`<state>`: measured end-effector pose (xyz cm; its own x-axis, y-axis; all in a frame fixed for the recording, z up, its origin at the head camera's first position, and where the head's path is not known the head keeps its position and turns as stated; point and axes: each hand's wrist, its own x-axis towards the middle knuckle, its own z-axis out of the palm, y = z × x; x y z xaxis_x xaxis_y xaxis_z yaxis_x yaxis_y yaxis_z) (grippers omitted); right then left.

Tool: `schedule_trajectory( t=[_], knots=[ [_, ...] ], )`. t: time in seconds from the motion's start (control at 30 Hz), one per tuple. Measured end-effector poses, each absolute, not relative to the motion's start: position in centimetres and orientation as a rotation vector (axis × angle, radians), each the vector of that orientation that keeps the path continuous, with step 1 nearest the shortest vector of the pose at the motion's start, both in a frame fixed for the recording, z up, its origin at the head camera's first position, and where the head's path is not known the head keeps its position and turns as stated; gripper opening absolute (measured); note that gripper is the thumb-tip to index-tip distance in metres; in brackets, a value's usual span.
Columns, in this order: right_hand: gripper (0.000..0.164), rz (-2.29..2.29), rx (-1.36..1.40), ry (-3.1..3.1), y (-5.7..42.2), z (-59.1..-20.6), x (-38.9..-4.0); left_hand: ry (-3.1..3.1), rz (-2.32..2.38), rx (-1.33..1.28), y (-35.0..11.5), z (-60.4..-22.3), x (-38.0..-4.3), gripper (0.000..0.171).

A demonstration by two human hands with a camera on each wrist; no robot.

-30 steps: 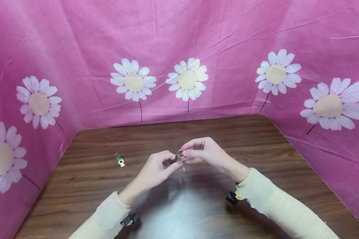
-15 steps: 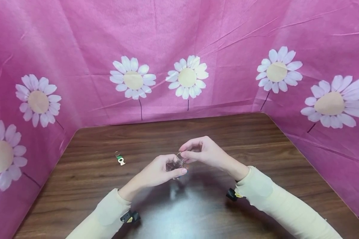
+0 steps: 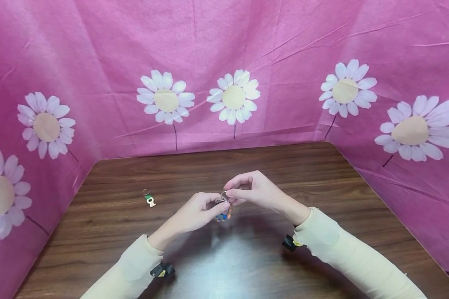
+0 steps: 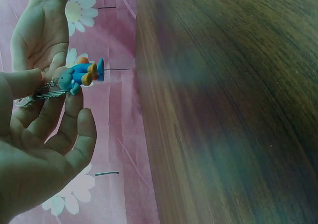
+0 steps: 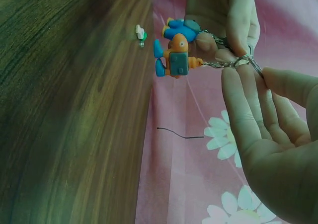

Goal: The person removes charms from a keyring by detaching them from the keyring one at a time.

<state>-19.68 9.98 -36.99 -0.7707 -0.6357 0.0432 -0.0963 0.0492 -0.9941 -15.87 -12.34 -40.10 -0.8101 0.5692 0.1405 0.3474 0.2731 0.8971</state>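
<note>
Over the middle of the table, both hands are at one key ring (image 5: 252, 64). My right hand (image 3: 260, 193) pinches the ring between thumb and fingertips. My left hand (image 3: 194, 212) pinches the metal chains and a flat toothed piece like a key (image 4: 44, 95) just below the ring. Two small figure charms hang from chains in the right wrist view: an orange figure (image 5: 180, 44) with a green backpack and blue feet, and a blue figure (image 5: 180, 31) beside it. Left fingers cover part of the chains in the head view.
A green and white keychain (image 3: 150, 200) with its own ring lies on the brown wooden table (image 3: 116, 232), left of the hands. Pink cloth (image 3: 277, 37) with large white daisies stands around the back and sides of the table.
The left hand's thumb stretched out half a second ago and is now bent back in onto the chains. The charms show more clearly below it. The right hand stays nearly in place.
</note>
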Motion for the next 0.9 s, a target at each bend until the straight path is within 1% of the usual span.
schedule_trajectory(
  t=[0.33,0.5,0.63,0.77,0.9],
  knots=[
    [0.023,-1.652,-0.816,1.952,10.5,-37.2,-19.8,2.467,1.447,0.919,-12.5,-39.5,-15.7,0.021],
    [0.026,-1.627,-0.769,1.954,10.8,-36.8,-19.9,2.517,1.423,0.876,-12.8,-38.3,-15.5,0.014],
    [0.028,-1.621,-0.713,1.909,11.1,-36.5,-20.0,2.514,1.448,0.851,-13.1,-37.5,-15.4,0.013],
    [0.027,-1.639,-0.701,1.906,11.1,-36.4,-20.0,2.587,1.465,0.91,-13.3,-37.1,-15.2,0.01],
    [0.023,-1.657,-0.77,1.972,10.8,-36.2,-19.5,2.763,1.445,1.079,-13.3,-37.0,-15.1,0.009]
  ],
)
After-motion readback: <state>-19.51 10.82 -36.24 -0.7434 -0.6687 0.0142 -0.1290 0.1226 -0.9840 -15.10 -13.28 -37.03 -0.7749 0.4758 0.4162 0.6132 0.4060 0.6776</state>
